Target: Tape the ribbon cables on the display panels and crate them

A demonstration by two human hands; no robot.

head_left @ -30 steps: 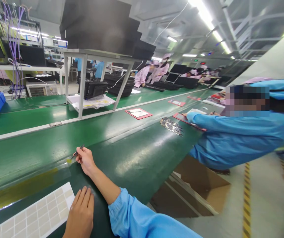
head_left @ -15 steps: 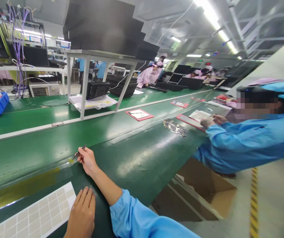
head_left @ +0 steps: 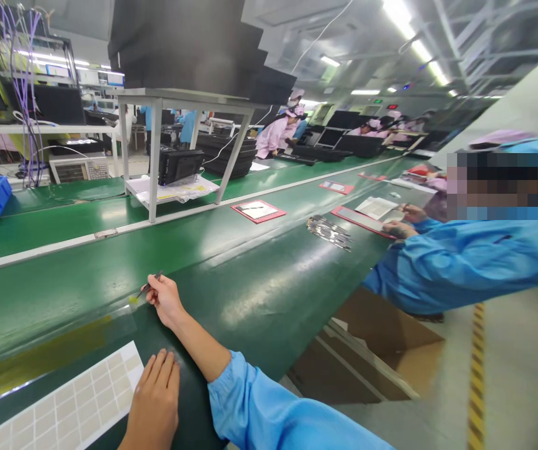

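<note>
My right hand (head_left: 163,299) pinches a pair of dark tweezers (head_left: 149,285) over the green bench. At their tips is a small yellow piece (head_left: 133,300), close to the end of a clear strip carrying yellow film (head_left: 44,357). Nearer to me, my left hand (head_left: 154,397) lies with its fingers stretched out at the right edge of a white sheet (head_left: 62,409) of pale grey rectangular stickers. The left thumb is hidden.
Several tweezers (head_left: 329,232) lie farther along the green bench (head_left: 231,306). Beyond my hands are a red-edged board (head_left: 258,211) and a white-legged stand (head_left: 155,156). To the right, a co-worker in a blue sleeve (head_left: 475,256) handles a white sheet; below is a cardboard box (head_left: 391,350).
My hands, the tweezers and the yellow piece stay almost where they were. The view has shifted slightly, and the co-worker's hands have moved a little.
</note>
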